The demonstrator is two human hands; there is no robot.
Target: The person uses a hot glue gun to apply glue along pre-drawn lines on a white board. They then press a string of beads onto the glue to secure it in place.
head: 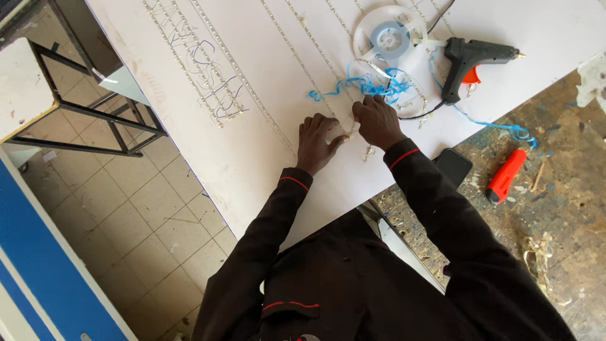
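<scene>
White board [252, 158] carries my work across the counter [568, 189]. My left hand [317, 142] lies flat, fingers spread loosely, pressing a thin light strip [349, 129] down at its end; my right hand [377, 120] curls at one o'clock of it, fingertips pinching the same strip. Blue shreds of tape [372, 87] tangle at twelve o'clock. One black glue gun [470, 60], one clear reel [389, 39], one dark phone [452, 165] and one red cutter [506, 175] lie around. Several strips already run along the board.

Both arms, in dark sleeves, reach up toward the middle of the frame. The left hand [319, 142] lies palm-down, fingers spread. The right hand [377, 121] sits just beside it, fingers curled down.
</scene>
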